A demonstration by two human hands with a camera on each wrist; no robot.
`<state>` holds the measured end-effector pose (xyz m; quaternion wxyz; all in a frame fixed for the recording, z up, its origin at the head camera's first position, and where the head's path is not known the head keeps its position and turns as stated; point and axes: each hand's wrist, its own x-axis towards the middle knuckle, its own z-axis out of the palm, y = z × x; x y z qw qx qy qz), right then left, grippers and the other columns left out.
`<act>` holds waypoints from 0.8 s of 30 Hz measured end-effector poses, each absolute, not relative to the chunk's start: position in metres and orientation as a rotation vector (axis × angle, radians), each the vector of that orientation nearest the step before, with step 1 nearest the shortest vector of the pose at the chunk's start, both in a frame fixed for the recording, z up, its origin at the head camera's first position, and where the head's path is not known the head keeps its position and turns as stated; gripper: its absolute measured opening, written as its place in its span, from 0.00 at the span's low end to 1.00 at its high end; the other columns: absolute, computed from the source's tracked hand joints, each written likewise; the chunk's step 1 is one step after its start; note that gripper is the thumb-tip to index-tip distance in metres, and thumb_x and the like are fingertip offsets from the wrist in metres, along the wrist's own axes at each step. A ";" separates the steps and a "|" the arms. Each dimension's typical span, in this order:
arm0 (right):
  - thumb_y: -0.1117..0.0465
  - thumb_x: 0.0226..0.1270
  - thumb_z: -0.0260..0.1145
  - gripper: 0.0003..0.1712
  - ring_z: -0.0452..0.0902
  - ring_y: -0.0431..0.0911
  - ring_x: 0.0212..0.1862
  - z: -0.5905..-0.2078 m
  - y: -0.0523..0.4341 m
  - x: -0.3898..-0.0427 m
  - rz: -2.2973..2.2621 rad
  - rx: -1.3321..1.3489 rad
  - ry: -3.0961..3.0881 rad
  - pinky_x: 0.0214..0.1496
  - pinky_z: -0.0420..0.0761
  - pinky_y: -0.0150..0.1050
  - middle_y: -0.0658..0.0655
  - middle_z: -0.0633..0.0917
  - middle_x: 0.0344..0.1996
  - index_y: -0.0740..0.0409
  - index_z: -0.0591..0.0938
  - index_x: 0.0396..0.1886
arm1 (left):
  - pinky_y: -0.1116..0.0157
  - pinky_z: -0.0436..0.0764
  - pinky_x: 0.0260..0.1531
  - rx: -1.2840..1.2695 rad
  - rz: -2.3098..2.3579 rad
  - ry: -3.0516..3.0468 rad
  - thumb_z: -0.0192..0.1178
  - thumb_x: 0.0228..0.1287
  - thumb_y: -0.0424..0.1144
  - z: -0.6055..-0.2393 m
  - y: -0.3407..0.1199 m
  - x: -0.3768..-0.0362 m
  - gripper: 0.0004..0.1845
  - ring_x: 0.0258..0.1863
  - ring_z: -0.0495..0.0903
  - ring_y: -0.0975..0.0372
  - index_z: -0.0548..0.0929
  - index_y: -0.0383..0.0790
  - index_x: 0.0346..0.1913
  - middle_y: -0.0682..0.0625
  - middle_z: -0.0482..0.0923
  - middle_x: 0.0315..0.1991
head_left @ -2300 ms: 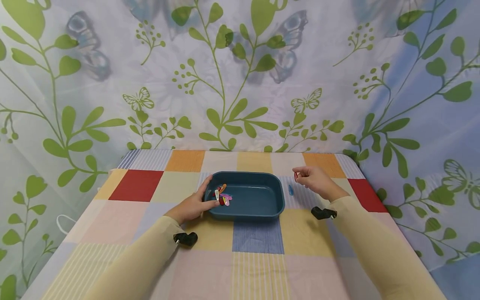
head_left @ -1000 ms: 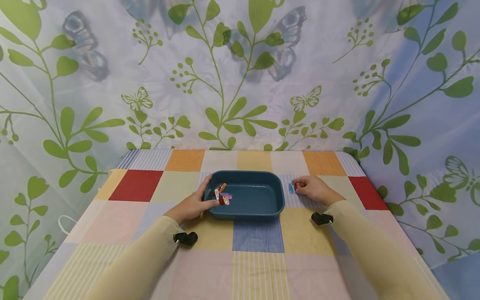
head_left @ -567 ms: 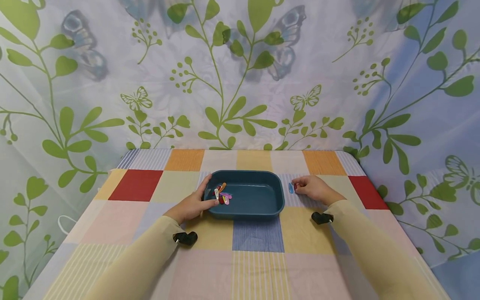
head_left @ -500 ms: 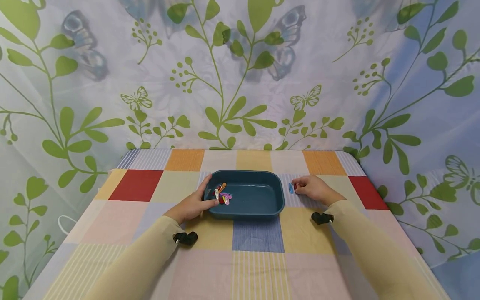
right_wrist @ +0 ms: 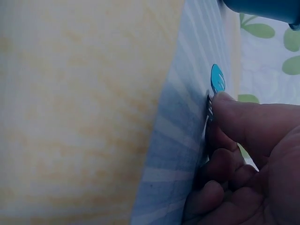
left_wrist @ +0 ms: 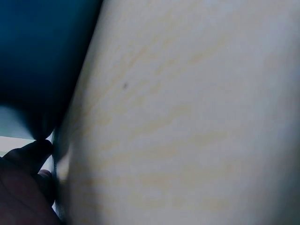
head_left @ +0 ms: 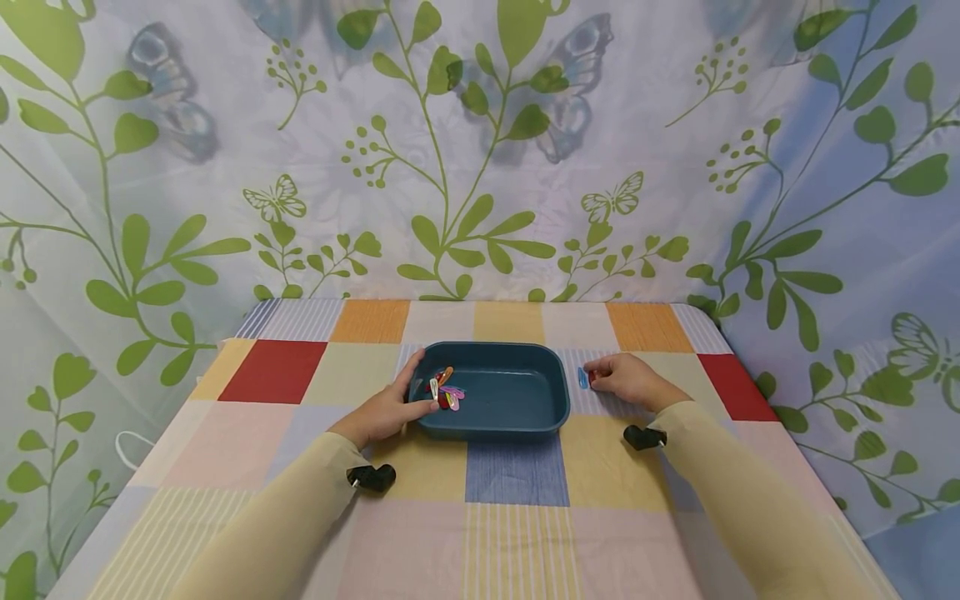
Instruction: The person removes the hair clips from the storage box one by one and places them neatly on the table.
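Note:
A dark teal plastic bin (head_left: 517, 400) stands mid-table. My left hand (head_left: 386, 410) holds its left end, fingers along the outside and thumb over the near rim. Several colourful snap hair clips (head_left: 447, 394) lie in a small pile inside the bin, near that thumb. Right of the bin, my right hand (head_left: 628, 380) pinches a red hair clip (head_left: 593, 377) down at the cloth, mostly hidden by the fingers. Just left of it lies a blue hair clip (head_left: 582, 378), also visible past the thumb in the right wrist view.
A patchwork tablecloth (head_left: 517, 533) covers the table. Behind it hangs a leaf-and-butterfly curtain (head_left: 480, 167). A white cable (head_left: 131, 442) loops at the table's left edge.
My right hand has lowered the red hair clip from above the table to the cloth beside the blue one, then stays there almost still. The left hand and the bin keep their place.

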<state>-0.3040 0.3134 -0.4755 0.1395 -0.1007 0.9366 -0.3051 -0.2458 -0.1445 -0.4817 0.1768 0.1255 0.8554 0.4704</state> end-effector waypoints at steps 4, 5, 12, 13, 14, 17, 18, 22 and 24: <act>0.63 0.73 0.68 0.24 0.75 0.49 0.45 -0.474 0.314 -0.303 -0.865 -0.305 2.712 0.48 0.74 0.39 0.53 0.85 0.37 0.66 0.83 0.65 | 0.34 0.53 0.78 0.349 1.348 2.408 0.65 0.72 0.52 -0.482 -0.144 -0.245 0.54 0.84 0.50 0.41 0.36 0.71 0.85 0.43 0.42 0.87; 0.63 0.73 0.68 0.24 0.75 0.49 0.46 -0.474 0.315 -0.303 -0.865 -0.303 2.711 0.48 0.74 0.39 0.53 0.85 0.38 0.66 0.83 0.65 | 0.34 0.53 0.79 0.344 1.352 2.405 0.65 0.72 0.52 -0.481 -0.143 -0.245 0.54 0.84 0.51 0.41 0.36 0.72 0.85 0.44 0.42 0.87; 0.64 0.74 0.68 0.25 0.76 0.49 0.46 -0.473 0.319 -0.302 -0.889 -0.277 2.713 0.52 0.77 0.40 0.56 0.87 0.43 0.65 0.81 0.68 | 0.34 0.53 0.78 0.350 1.342 2.416 0.65 0.72 0.53 -0.481 -0.144 -0.245 0.54 0.84 0.49 0.41 0.36 0.72 0.85 0.44 0.41 0.87; 0.64 0.74 0.68 0.25 0.76 0.48 0.46 -0.474 0.319 -0.302 -0.898 -0.269 2.713 0.52 0.76 0.39 0.56 0.87 0.42 0.66 0.81 0.68 | 0.34 0.53 0.78 0.350 1.336 2.419 0.65 0.72 0.53 -0.481 -0.144 -0.246 0.54 0.84 0.49 0.41 0.36 0.72 0.85 0.44 0.41 0.87; 0.64 0.74 0.68 0.25 0.76 0.48 0.46 -0.474 0.319 -0.302 -0.907 -0.263 2.709 0.51 0.76 0.39 0.56 0.87 0.42 0.66 0.81 0.68 | 0.34 0.53 0.78 0.357 1.330 2.423 0.65 0.72 0.53 -0.481 -0.144 -0.246 0.54 0.84 0.48 0.40 0.35 0.72 0.85 0.43 0.40 0.87; 0.65 0.73 0.68 0.24 0.76 0.48 0.46 -0.476 0.318 -0.302 -0.929 -0.254 2.697 0.50 0.76 0.38 0.56 0.86 0.41 0.68 0.81 0.66 | 0.33 0.53 0.78 0.372 1.311 2.437 0.64 0.73 0.52 -0.482 -0.145 -0.246 0.54 0.84 0.46 0.39 0.35 0.70 0.85 0.42 0.38 0.87; 0.65 0.73 0.68 0.24 0.76 0.48 0.46 -0.476 0.318 -0.302 -0.938 -0.244 2.692 0.49 0.75 0.38 0.55 0.86 0.41 0.69 0.81 0.66 | 0.33 0.53 0.78 0.371 1.310 2.437 0.64 0.73 0.52 -0.482 -0.145 -0.246 0.54 0.85 0.46 0.39 0.35 0.70 0.85 0.43 0.38 0.88; 0.65 0.73 0.69 0.23 0.76 0.47 0.46 -0.478 0.317 -0.302 -0.951 -0.229 2.688 0.48 0.76 0.36 0.55 0.86 0.40 0.69 0.82 0.65 | 0.33 0.53 0.78 0.382 1.307 2.443 0.64 0.73 0.52 -0.483 -0.145 -0.246 0.54 0.84 0.46 0.39 0.35 0.69 0.86 0.42 0.38 0.87; 0.64 0.72 0.70 0.24 0.76 0.47 0.46 -0.478 0.317 -0.302 -0.960 -0.229 2.688 0.48 0.76 0.36 0.55 0.86 0.40 0.69 0.82 0.64 | 0.33 0.53 0.78 0.381 1.310 2.442 0.64 0.73 0.52 -0.482 -0.146 -0.246 0.54 0.84 0.47 0.39 0.35 0.69 0.86 0.42 0.39 0.87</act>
